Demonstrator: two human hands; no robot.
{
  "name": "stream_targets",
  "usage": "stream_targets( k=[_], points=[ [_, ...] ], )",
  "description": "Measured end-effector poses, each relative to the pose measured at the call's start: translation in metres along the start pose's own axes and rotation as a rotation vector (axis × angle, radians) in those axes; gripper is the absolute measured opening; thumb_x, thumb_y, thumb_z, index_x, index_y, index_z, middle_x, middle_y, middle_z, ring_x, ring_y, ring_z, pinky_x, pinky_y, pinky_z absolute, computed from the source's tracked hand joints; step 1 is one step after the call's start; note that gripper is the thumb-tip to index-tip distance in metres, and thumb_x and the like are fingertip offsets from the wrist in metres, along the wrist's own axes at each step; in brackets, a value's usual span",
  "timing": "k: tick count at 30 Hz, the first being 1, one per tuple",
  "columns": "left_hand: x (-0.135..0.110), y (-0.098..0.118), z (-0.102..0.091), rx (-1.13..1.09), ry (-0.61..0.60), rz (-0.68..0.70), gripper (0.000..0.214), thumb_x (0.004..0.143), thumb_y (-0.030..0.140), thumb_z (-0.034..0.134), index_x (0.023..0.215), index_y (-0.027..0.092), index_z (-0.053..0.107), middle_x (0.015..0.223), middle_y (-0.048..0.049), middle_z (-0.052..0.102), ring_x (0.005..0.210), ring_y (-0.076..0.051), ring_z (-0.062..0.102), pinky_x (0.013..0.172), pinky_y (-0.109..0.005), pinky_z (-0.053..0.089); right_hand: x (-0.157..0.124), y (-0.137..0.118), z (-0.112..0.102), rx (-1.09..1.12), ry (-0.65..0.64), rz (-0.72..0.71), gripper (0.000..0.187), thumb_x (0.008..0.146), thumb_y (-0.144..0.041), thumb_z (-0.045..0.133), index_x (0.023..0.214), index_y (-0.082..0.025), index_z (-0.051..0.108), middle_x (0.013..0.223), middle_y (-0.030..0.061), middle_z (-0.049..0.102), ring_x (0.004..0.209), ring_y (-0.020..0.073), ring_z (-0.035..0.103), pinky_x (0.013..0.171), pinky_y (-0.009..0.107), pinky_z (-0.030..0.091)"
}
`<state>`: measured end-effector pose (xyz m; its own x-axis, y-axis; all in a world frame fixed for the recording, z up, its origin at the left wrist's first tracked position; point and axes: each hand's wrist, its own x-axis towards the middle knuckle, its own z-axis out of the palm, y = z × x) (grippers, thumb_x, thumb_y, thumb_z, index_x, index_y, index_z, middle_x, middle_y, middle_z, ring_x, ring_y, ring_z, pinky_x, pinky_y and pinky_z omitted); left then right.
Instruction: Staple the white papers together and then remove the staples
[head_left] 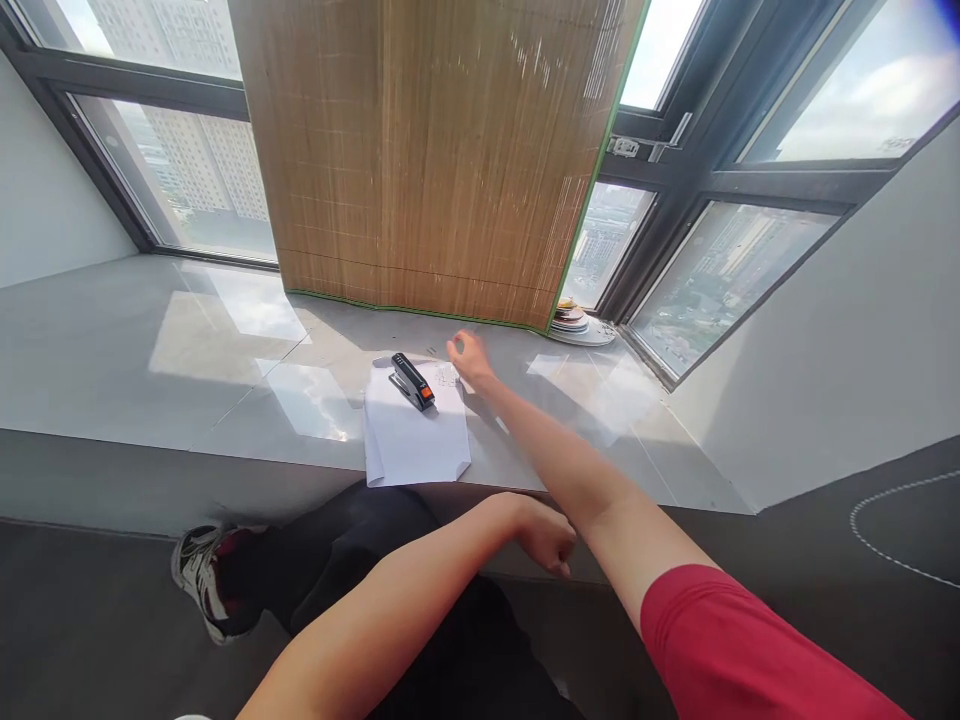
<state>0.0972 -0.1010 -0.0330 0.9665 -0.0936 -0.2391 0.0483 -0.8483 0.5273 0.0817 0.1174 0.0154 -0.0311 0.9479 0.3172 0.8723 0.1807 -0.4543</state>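
My right hand [471, 360] reaches over the window sill, just beyond the top right corner of a stack of white paper [420, 440]. Its thumb and fingertips are curled together in a pinch; whatever may be between them is too small to make out. On the paper lies a black stapler [412, 381] with an orange-red patch at its near end. Some faint print shows at the paper's upper right. My left hand [546, 536] hangs closed in a loose fist in front of the sill's edge, beside my right forearm, with nothing visible in it.
A bamboo blind [450, 160] with green edging hangs down to the back of the sill [97, 370]. A stack of plates or discs [581, 327] sits at its right corner by the window. Small bits lie behind the paper. My bent leg [337, 550] is below.
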Motion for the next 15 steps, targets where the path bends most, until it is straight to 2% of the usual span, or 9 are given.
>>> stream_targets(
  k=[2, 3, 5, 7, 10, 15],
  points=[
    [0.003, 0.001, -0.001, 0.023, -0.115, 0.002, 0.044, 0.093, 0.027, 0.071, 0.051, 0.019, 0.062, 0.061, -0.0060, 0.067, 0.057, -0.019, 0.057, 0.064, -0.036, 0.046, -0.005, 0.043, -0.028, -0.066, -0.029, 0.094, 0.048, 0.109, -0.034, 0.038, 0.113, -0.014, 0.081, 0.102, 0.0167, 0.080, 0.103, 0.0303, 0.071, 0.089, 0.039, 0.052],
    [0.005, 0.001, -0.001, 0.021, -0.114, -0.005, 0.044, 0.094, 0.028, 0.071, 0.051, 0.019, 0.063, 0.060, -0.0054, 0.067, 0.055, -0.019, 0.055, 0.063, -0.036, 0.045, -0.010, 0.067, -0.041, -0.114, -0.035, 0.148, 0.045, 0.107, -0.032, 0.042, 0.104, -0.011, 0.082, 0.098, 0.0201, 0.079, 0.100, 0.0329, 0.072, 0.087, 0.040, 0.052],
    [0.007, 0.001, 0.000, 0.009, -0.119, -0.018, 0.045, 0.095, 0.029, 0.072, 0.051, 0.020, 0.063, 0.059, -0.0039, 0.066, 0.055, -0.019, 0.055, 0.064, -0.035, 0.044, -0.020, 0.110, -0.058, -0.301, -0.056, 0.252, 0.039, 0.103, -0.029, 0.049, 0.101, -0.011, 0.083, 0.105, 0.0224, 0.079, 0.109, 0.0346, 0.073, 0.090, 0.038, 0.051],
    [0.008, 0.001, 0.001, -0.003, -0.140, -0.046, 0.045, 0.094, 0.030, 0.073, 0.052, 0.020, 0.064, 0.058, -0.0031, 0.066, 0.057, -0.019, 0.056, 0.066, -0.034, 0.045, -0.029, 0.139, -0.065, -0.374, -0.062, 0.298, 0.041, 0.105, -0.029, 0.046, 0.105, -0.011, 0.084, 0.108, 0.0234, 0.079, 0.115, 0.0352, 0.072, 0.094, 0.038, 0.051],
    [0.008, 0.000, 0.002, -0.010, -0.165, -0.065, 0.044, 0.094, 0.030, 0.073, 0.052, 0.020, 0.064, 0.058, -0.0030, 0.065, 0.059, -0.019, 0.058, 0.068, -0.034, 0.045, -0.035, 0.153, -0.062, -0.396, -0.074, 0.299, 0.044, 0.106, -0.028, 0.044, 0.110, -0.010, 0.084, 0.113, 0.0241, 0.079, 0.115, 0.0348, 0.073, 0.095, 0.038, 0.051],
    [0.006, 0.000, 0.001, 0.008, -0.160, -0.053, 0.048, 0.095, 0.028, 0.070, 0.049, 0.021, 0.060, 0.057, -0.0029, 0.063, 0.056, -0.019, 0.055, 0.065, -0.034, 0.042, -0.034, 0.146, -0.058, -0.400, -0.069, 0.286, 0.043, 0.105, -0.027, 0.044, 0.111, -0.009, 0.083, 0.112, 0.0258, 0.077, 0.110, 0.0355, 0.074, 0.091, 0.039, 0.051]
  ],
)
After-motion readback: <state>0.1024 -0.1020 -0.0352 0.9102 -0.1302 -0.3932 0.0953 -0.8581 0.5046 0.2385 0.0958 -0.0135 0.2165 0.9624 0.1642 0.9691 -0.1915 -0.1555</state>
